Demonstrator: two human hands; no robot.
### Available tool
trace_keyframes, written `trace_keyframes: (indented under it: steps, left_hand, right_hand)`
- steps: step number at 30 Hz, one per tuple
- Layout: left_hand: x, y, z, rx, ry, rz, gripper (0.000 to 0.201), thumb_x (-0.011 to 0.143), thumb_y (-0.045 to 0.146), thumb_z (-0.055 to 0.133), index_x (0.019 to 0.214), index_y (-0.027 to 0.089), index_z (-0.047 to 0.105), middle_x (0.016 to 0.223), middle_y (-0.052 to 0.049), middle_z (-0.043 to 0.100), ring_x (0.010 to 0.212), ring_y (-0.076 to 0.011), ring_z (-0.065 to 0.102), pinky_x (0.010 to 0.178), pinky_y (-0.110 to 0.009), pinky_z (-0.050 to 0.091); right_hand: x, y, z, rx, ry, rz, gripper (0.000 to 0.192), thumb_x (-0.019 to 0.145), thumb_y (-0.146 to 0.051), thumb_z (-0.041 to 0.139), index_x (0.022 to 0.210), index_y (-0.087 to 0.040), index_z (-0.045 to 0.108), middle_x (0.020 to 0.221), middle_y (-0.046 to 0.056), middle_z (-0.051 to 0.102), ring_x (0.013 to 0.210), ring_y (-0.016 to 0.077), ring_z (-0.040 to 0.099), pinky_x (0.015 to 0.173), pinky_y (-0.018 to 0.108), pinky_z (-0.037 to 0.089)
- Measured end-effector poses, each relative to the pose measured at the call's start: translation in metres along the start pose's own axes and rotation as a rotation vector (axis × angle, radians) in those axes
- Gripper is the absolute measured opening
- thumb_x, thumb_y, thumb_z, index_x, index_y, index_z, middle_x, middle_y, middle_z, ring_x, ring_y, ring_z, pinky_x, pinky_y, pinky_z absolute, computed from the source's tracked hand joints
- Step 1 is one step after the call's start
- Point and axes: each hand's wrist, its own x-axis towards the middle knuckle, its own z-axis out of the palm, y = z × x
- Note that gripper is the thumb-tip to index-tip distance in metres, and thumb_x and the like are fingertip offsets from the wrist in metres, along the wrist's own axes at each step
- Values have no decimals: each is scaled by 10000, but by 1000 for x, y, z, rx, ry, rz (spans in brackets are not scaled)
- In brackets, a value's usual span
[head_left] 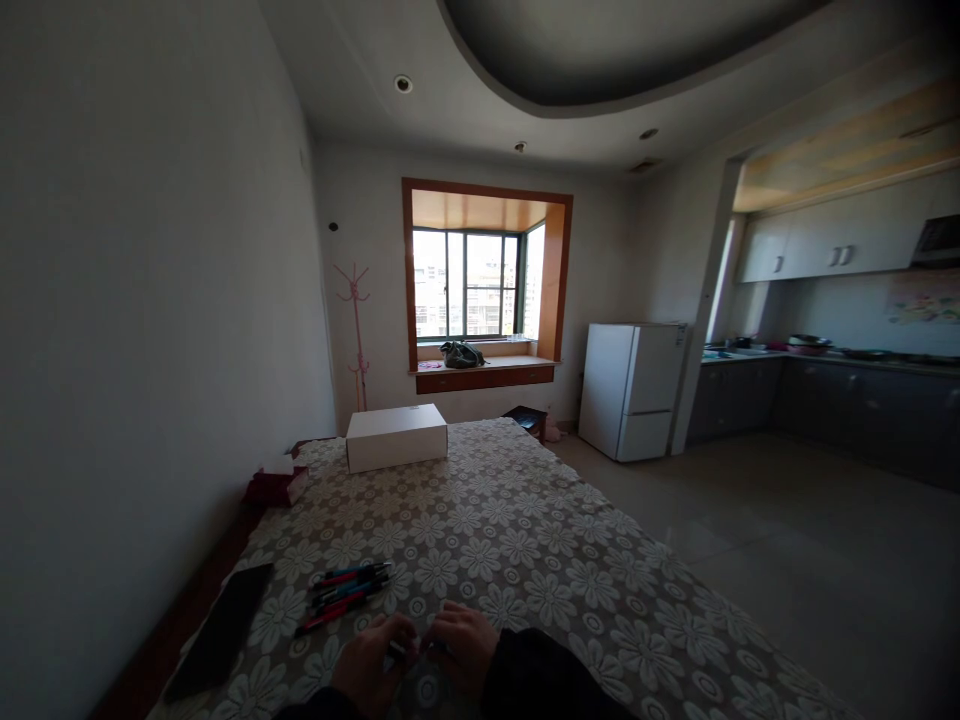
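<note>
Both of my hands sit at the near edge of the table (570, 560), close together over the flowered cloth. My left hand (373, 662) and my right hand (466, 645) meet around a small pen-like thing (409, 650), my fingertips curled in and pinching it from either side; it is too small and dim to tell exactly what it is or how firmly each finger bears on it. Dark sleeves cover both wrists.

Just beyond my left hand, a little to the left, lies a loose bunch of pens (349, 592) with red, blue and black barrels, spread flat on the cloth and apart from my fingers. Further left, near the table's edge, lies a dark flat phone (223, 630). At the far end of the table stands a white box (396, 436), and at the far left by the wall a red tissue box (276, 484). Well beyond the table, a white fridge (631, 390) stands to the right, and a window (466, 285) fills the far wall.
</note>
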Motion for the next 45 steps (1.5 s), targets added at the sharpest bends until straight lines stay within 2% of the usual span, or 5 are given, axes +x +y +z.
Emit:
trace_keyframes:
  steps: [5, 12, 19, 34, 45]
  left_hand:
    - [1, 3, -3, 117, 28, 9, 174, 859, 390, 593, 824, 228, 644, 820, -17, 720, 816, -201, 680, 764, -314, 514]
    - [2, 2, -3, 237, -12, 3, 276, 934, 409, 499, 783, 223, 635, 862, -37, 720, 894, -219, 649, 827, -353, 484]
    - [0, -1, 1, 248, 20, 58, 246, 938, 294, 431, 799, 223, 622, 892, -50, 726, 918, -229, 638, 898, -392, 477]
    - [1, -13, 6, 186, 60, 131, 279, 973, 367, 436, 855, 242, 655, 885, -45, 732, 902, -234, 653, 856, -369, 489]
    - [1, -12, 3, 167, 7, 182, 290, 974, 349, 421, 909, 241, 682, 917, -60, 734, 923, -228, 631, 834, -352, 504]
  right_hand:
    - [1, -4, -4, -10, 29, 34, 156, 812, -185, 601, 938, -229, 680, 861, 19, 688, 839, 184, 600, 771, 296, 457]
    - [1, -12, -11, 8, 45, 55, 151, 816, -185, 597, 937, -227, 677, 897, 24, 693, 874, 190, 605, 786, 301, 456]
    - [1, -12, -11, -6, 75, 56, 144, 819, -194, 600, 937, -221, 679, 877, 32, 685, 864, 194, 605, 778, 305, 458]
    - [1, -6, -5, -16, 112, 38, 128, 839, -192, 582, 923, -229, 672, 864, 24, 673, 845, 187, 598, 759, 298, 455]
    - [1, -5, -4, -29, 121, 9, 126, 882, -233, 566, 944, -232, 676, 851, 28, 673, 847, 189, 607, 752, 300, 467]
